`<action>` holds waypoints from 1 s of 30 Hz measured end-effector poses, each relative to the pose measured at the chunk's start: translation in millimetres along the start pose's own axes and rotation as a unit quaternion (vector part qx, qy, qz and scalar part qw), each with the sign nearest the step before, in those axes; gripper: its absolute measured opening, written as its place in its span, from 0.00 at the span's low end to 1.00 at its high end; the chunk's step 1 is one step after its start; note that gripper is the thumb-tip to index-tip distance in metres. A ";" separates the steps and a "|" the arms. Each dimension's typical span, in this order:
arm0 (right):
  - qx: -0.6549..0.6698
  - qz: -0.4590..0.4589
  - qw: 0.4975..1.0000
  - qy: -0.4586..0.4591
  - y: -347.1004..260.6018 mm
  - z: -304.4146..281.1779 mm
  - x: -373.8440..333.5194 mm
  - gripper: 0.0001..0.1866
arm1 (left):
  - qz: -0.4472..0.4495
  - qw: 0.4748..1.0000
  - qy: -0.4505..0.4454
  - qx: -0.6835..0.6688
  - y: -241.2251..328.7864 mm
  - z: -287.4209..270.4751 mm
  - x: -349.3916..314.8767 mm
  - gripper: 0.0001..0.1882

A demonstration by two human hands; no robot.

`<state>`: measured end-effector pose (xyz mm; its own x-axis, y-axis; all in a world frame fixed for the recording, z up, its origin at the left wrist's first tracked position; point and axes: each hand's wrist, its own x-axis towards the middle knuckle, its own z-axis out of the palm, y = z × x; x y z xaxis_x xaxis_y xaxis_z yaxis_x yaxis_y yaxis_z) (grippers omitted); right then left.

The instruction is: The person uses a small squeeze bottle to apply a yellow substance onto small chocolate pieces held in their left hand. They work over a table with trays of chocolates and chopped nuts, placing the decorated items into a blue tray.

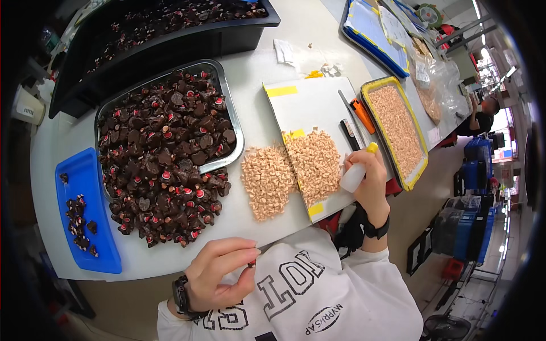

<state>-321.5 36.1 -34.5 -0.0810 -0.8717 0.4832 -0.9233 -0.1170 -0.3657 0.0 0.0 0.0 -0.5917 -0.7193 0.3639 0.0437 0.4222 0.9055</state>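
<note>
As left hand [219,274] pinches, right hand [372,181] outstretched, gripping bottle [353,177]

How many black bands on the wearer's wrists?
2: the left band on the wrist of the left hand, which pinches a small dark piece; the right band on the wrist of the right hand, which grips a translucent bottle. Sleeves could hide more.

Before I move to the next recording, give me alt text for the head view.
A person's left grip pinches a tiny dark piece while the right grip holds a small translucent bottle. On the white table, dark pieces heap in and beside a metal tray, near a blue tray; small beige pieces cover part of a white board.
</note>
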 end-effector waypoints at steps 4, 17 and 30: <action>0.004 0.026 0.999 0.027 -10.1 1.3 4.2 0.16 | -0.028 0.999 0.027 0.001 4.4 -1.6 -1.2 0.18; -0.040 0.039 0.998 0.019 -0.4 2.8 8.9 0.17 | -0.017 1.000 0.015 -0.003 4.1 -2.1 3.3 0.19; -0.022 0.051 0.998 -0.023 -6.0 -7.6 8.3 0.14 | -0.031 0.998 -0.043 -0.027 6.5 -3.4 4.8 0.19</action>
<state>-319.5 33.2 -22.2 -0.1583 -0.8990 0.4084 -0.9269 -0.0073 -0.3752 0.2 -2.6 8.3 -0.6611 -0.6923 0.2892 0.0473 0.3463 0.9369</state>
